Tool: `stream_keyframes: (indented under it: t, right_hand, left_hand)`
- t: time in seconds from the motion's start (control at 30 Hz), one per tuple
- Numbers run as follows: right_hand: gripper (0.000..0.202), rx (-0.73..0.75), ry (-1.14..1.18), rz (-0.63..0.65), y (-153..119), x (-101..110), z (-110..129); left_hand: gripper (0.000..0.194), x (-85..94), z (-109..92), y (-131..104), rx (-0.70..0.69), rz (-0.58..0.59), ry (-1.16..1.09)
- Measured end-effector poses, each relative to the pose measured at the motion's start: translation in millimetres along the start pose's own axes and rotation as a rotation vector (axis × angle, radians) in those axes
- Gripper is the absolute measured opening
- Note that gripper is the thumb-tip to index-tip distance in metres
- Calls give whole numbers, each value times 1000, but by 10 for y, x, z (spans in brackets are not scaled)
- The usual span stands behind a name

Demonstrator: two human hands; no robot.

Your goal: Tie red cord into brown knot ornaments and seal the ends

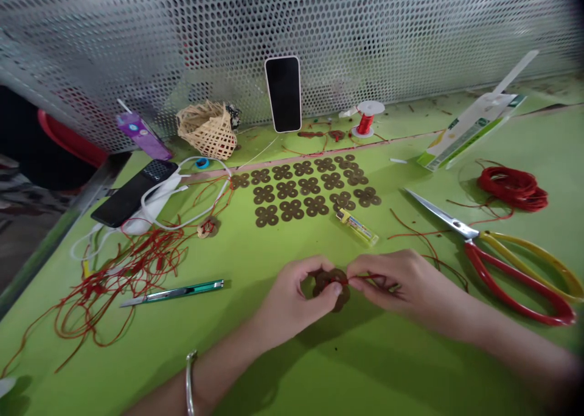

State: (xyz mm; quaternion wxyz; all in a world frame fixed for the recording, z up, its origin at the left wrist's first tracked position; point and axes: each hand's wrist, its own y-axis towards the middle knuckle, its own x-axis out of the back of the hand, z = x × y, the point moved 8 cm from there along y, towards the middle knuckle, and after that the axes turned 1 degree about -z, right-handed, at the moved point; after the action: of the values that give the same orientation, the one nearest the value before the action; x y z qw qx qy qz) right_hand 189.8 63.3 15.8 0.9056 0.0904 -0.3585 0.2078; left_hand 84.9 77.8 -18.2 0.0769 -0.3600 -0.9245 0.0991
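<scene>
My left hand is closed on a cluster of dark bronze coins, its thumb pressed on the front. My right hand pinches a red cord right beside the coins. The cord meets the coins near their middle, but my fingers hide how it is tied. Just beyond my hands lies a yellow lighter. Behind it, several similar coin clusters are laid out in rows.
Red-and-yellow-handled scissors and a coil of red cord lie right. At left are a green cutter knife, tangled red cords and a black phone. Another phone stands upright against the perforated metal screen.
</scene>
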Motion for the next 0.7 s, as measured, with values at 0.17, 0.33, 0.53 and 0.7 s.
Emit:
stream_keyframes:
  t: [0.17,0.33,0.53,0.7]
  right_hand:
    - [10,-48,168,-101,-4,10,-24]
    - [14,-175,511,-248,-23,6,-162]
    - [16,-200,593,-339,-91,-53,-161]
    - [11,-177,686,-260,-86,-158,-90]
  left_hand:
    - [22,50,50,40,-9,-24,-212]
    - [53,37,51,13,-88,-59,-413]
    - [27,-141,37,-152,29,-193,-485]
    - [13,-163,49,-187,78,-294,-808]
